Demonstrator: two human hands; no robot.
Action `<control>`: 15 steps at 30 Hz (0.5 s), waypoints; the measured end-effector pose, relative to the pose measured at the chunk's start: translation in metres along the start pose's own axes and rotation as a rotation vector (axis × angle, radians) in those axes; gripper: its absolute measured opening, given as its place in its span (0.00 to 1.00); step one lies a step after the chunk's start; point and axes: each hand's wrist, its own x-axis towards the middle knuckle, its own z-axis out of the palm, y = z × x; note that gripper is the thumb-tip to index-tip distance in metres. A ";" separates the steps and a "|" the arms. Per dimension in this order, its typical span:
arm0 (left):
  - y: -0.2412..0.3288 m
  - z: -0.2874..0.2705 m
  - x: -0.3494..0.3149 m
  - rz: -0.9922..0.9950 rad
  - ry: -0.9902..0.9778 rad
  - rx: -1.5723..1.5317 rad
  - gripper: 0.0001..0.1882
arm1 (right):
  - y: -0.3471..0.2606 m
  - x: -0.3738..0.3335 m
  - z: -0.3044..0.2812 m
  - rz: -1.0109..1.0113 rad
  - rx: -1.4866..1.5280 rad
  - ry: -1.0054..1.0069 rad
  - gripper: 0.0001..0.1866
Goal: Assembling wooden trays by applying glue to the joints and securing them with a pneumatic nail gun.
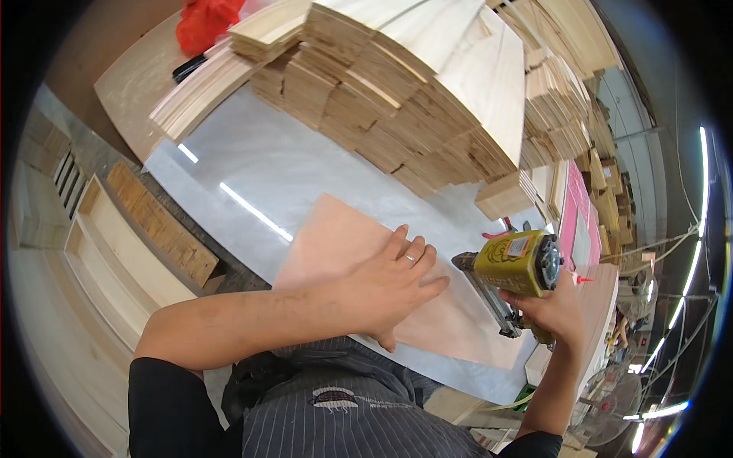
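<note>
A thin, pale pinkish-brown wooden panel [313, 240] lies flat on the grey sheet-covered worktable [221, 149]. My left hand [397, 282] rests on this panel with fingers spread, a ring on one of them. To its right, my right hand [553, 309] grips a yellow-green pneumatic nail gun [508, 263] by its handle. The gun's dark nose points left toward my left hand, above the panel's right part. Whether the gun touches the panel cannot be made out. Behind the gun, a red-handled tool [500, 227] lies partly hidden on the table.
Tall stacks of wooden boards [382, 99] fill the table's far side. More board stacks [561, 99] stand at the far right, near a pink sheet [578, 206]. Wooden frames [126, 252] sit low on the left. A red plastic bag [205, 27] lies at the far left; a fan [615, 401] stands at right.
</note>
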 end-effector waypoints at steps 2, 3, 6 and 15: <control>0.002 0.005 0.011 0.021 -0.027 -0.005 0.60 | 0.012 -0.003 -0.001 0.056 0.021 -0.014 0.27; 0.003 0.007 0.015 0.022 -0.041 -0.012 0.60 | 0.017 -0.003 -0.001 0.002 -0.002 -0.027 0.25; 0.001 0.009 0.020 0.014 -0.087 -0.038 0.59 | 0.020 -0.004 -0.003 -0.007 -0.023 -0.051 0.24; 0.000 0.006 0.024 0.006 -0.079 -0.056 0.57 | 0.026 -0.003 0.000 -0.040 -0.012 -0.058 0.22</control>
